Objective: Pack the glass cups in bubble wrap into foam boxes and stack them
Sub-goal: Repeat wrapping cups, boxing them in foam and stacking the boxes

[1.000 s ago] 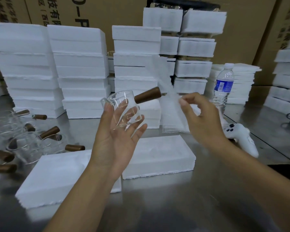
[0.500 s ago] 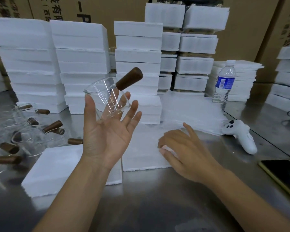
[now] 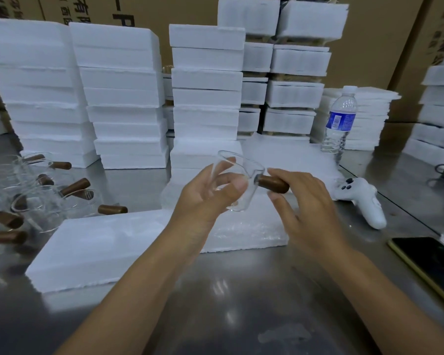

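Brown handle point(image 3: 273, 184) now in right grip point(image 3: 308, 212)

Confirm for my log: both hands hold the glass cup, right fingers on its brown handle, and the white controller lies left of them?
One slip: in the head view the white controller lies right of the hands. The left hand and right hand do hold the glass cup, right fingers on its brown handle.

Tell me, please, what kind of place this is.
Probably a warehouse packing station: stacks of foam boxes, big cartons behind them, and loose glass cups waiting on a steel table.
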### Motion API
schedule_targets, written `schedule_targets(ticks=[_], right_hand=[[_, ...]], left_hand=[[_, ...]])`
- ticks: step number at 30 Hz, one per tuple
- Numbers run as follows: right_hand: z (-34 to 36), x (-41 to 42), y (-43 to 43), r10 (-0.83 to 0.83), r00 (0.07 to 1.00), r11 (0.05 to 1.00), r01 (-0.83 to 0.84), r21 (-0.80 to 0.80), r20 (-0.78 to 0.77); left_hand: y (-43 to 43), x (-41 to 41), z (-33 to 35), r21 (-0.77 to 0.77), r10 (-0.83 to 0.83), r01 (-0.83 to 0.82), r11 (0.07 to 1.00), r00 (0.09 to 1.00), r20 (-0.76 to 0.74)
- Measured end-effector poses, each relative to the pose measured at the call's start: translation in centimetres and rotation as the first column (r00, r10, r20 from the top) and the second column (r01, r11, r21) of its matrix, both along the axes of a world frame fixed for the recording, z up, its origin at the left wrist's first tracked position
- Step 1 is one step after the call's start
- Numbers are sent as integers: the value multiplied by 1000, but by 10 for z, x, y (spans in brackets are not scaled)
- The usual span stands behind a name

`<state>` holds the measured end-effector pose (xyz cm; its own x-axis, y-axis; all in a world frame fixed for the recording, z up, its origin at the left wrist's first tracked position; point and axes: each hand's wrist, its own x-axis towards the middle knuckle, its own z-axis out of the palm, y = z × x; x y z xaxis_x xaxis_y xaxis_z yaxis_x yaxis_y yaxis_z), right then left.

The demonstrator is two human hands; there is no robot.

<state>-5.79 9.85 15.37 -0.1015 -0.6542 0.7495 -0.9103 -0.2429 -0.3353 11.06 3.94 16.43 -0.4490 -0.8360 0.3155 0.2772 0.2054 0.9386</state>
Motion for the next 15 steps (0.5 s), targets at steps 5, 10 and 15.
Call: schedule_targets(ticks=[5,10,15], right_hand=[[6,-1,6,33,995,994,-23,103,-97],[3,-9,0,-106,986,994,107,2,-127],[2,-20,-4,-213,972,973,220,-73,95]], left_hand=[[3,-3,-3,-82,80,-72,994,991,105],[5,-7,-5,-122,202,-177,977,951,235],[6,-6,-18,-372,379,-209,904,795,475]])
